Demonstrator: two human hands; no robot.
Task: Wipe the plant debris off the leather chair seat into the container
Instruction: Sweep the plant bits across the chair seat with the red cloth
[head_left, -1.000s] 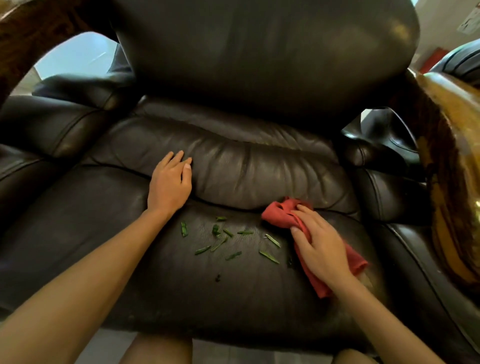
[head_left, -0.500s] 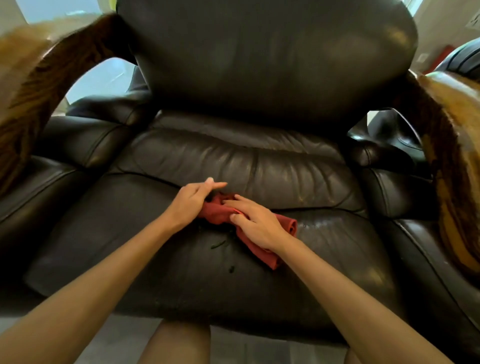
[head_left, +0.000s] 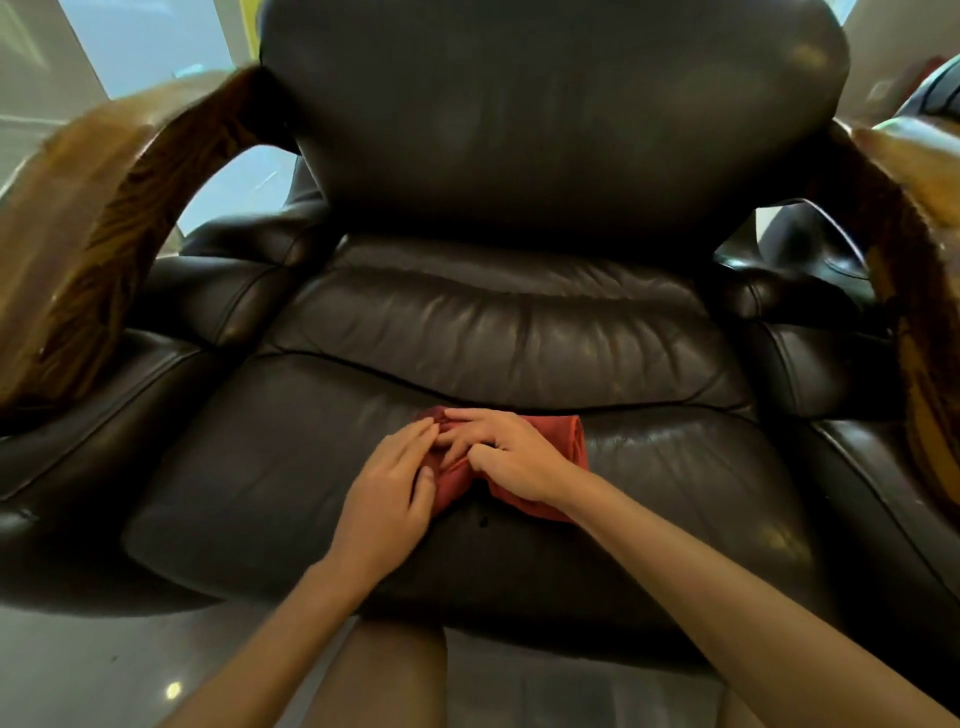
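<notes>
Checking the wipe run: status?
Left hand and right hand both pressed on red cloth, bunching it mid-seat. A few dark specks at cloth's near edge. Container not in view.

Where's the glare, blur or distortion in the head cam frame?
Head view: wide-angle bowing bends the wooden armrests inward; the left one is smeared with blur; soft glare patches on the leather seat and backrest; bright window top left; both hands and the red cloth fairly sharp.

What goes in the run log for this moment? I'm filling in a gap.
stage: gathering debris | left hand: on red cloth | right hand: pressing cloth | seat: dark specks left | container: not in view
</notes>
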